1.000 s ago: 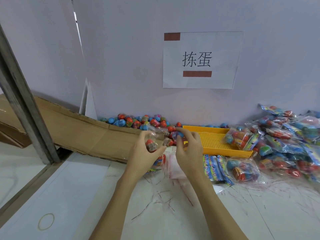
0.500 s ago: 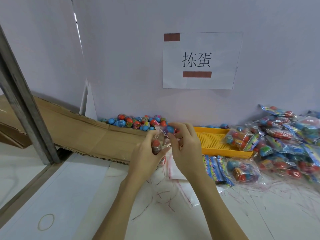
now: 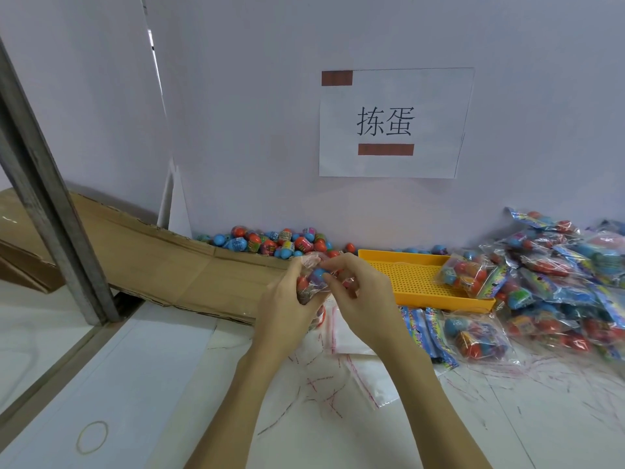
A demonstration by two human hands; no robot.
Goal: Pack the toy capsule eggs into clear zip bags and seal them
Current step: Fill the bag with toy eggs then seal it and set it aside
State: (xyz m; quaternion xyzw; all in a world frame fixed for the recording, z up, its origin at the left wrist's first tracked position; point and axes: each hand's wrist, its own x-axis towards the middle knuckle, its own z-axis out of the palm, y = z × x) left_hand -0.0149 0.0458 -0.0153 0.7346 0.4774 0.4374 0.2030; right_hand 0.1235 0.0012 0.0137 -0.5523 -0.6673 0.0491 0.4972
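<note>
I have a clear zip bag pinched between both hands, raised off the surface. My left hand wraps the bag's lower body from the left, thumb across its front, closed on the crinkled film. My right hand comes in from the right, fingertips clamped on the bag's upper part. The bag stands roughly upright, its long axis near vertical, with the mouth end up and pointing away from me toward the wall. Through the thin, glossy plastic I can make out a blue capsule egg high up and a red one lower to its left; whether the zip is closed I cannot tell.

Beyond my left hand lies a heap of loose eggs, small, smooth, rounded shells in red and blue with printed wraps, banked against the wall. Left of that hand a flattened sheet of brown corrugated cardboard slopes across. Just right of my right hand sits a shallow yellow plastic tray with a perforated grid floor. Farther right is a pile of filled bags, shiny and wrinkled. Below my hands, flat empty zip bags with red seal lines lie on the pale, scribble-marked surface.
</note>
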